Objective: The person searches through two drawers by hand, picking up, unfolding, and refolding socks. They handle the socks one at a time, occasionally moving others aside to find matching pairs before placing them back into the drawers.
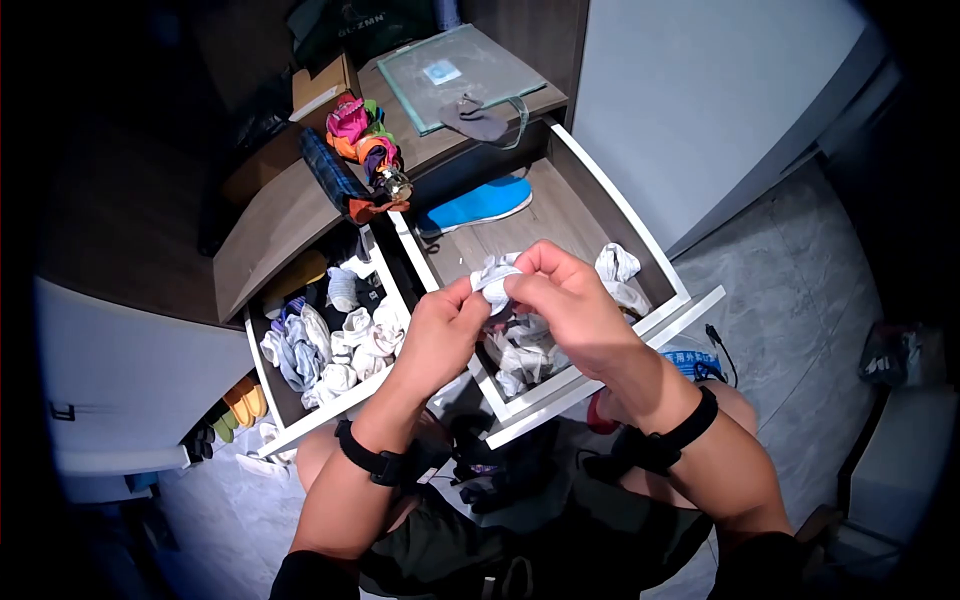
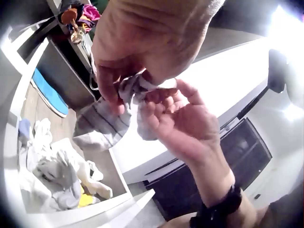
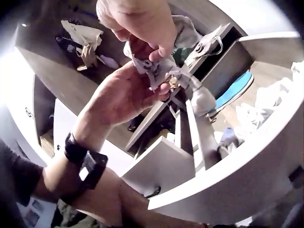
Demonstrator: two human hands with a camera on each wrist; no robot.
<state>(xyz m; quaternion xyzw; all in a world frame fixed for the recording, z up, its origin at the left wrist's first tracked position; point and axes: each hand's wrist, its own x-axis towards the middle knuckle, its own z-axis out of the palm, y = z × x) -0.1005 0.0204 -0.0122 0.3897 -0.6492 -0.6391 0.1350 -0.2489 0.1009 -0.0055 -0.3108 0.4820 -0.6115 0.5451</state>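
Both hands hold a pale sock with grey stripes (image 1: pixel 494 277) above the right drawer. The left hand (image 1: pixel 446 330) pinches its left side between thumb and fingers, and the right hand (image 1: pixel 565 300) pinches the other side. In the left wrist view the striped end of the sock (image 2: pixel 102 124) hangs below the left hand (image 2: pixel 147 42), with the right hand (image 2: pixel 185 123) close beside it. The right wrist view shows the sock (image 3: pixel 161 71) bunched between the left hand (image 3: pixel 121 95) and the right hand (image 3: pixel 142 23).
Loose pale socks (image 1: pixel 525 355) and a blue insole (image 1: pixel 480 206) lie in the right drawer. The left drawer holds many rolled socks (image 1: pixel 350 350). On the cabinet top are a glass panel (image 1: pixel 455 75), a grey cloth piece (image 1: pixel 473 119) and a colourful bundle (image 1: pixel 352 125).
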